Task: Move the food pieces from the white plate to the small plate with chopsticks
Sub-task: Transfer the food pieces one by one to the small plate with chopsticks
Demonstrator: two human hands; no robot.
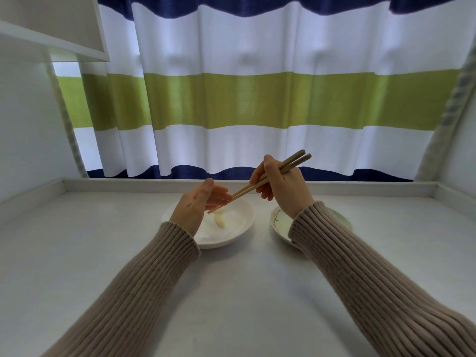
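Note:
A white plate (239,228) sits on the table left of centre, with a pale food piece (221,219) lying in it. To its right stands a small greenish plate (279,222), partly hidden by my right sleeve. My right hand (280,184) grips a pair of wooden chopsticks (260,185) that slant down to the left. Their tips reach over the white plate, just above the food piece. My left hand (201,202) hovers over the white plate's left side, fingers extended and touching the chopsticks near their lower end.
A raised white ledge (244,184) runs along the table's back and sides. A striped curtain (257,99) hangs behind it. A white shelf (51,27) juts out at the upper left.

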